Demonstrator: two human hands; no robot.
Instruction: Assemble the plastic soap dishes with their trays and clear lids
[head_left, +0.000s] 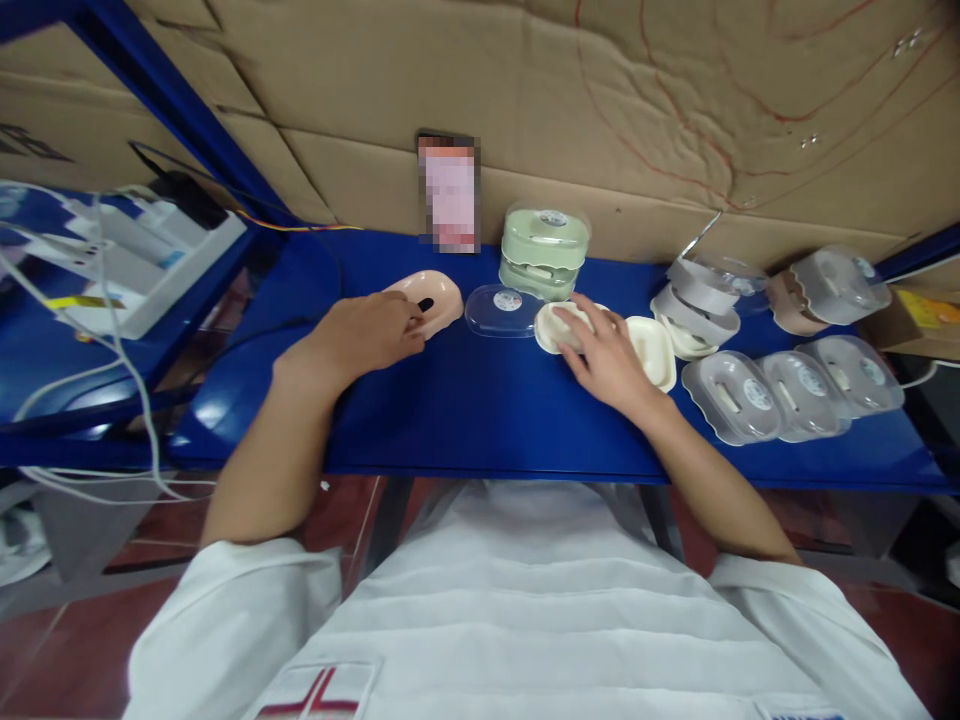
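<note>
My left hand (371,332) rests on the blue table (480,410) with its fingers on the near rim of a pink oval dish (435,293) that has a small black spot inside. My right hand (611,355) lies over a cream oval tray (553,322), fingers curled on it. A second cream tray (654,350) sits just right of that hand. Between my hands lies a clear lid (501,310) with a round sticker. Behind it stands a stack of green boxes (543,250).
Several clear-lidded boxes (795,390) and grey trays (697,295) fill the right side of the table. A phone (448,192) leans on the cardboard wall (600,100). A white device with cables (127,260) sits at the left.
</note>
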